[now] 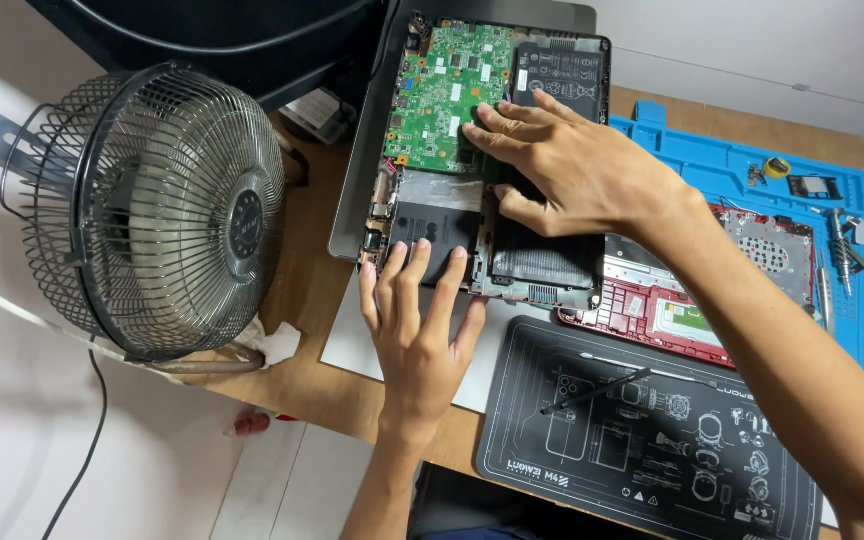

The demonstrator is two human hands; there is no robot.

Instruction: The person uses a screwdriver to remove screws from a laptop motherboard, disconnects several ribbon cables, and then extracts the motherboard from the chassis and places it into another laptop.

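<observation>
Green circuit board lies under the right hand's spread fingertips; the left hand, flat and spread, steadies the opened laptop below it.

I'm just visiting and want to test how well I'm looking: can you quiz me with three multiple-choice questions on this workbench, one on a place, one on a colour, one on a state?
1. Where is the desk fan? A left of the opened laptop B right of it C on it
2. What colour is the circuit board? A red B green C blue
3. How does the left hand lie? A clenched B holding a screwdriver C flat, fingers spread

Answers: 1 A, it stands at the picture's left; 2 B, plainly green; 3 C, its fingertips rest on the laptop's dark panel, as the right hand presses further up.
</observation>
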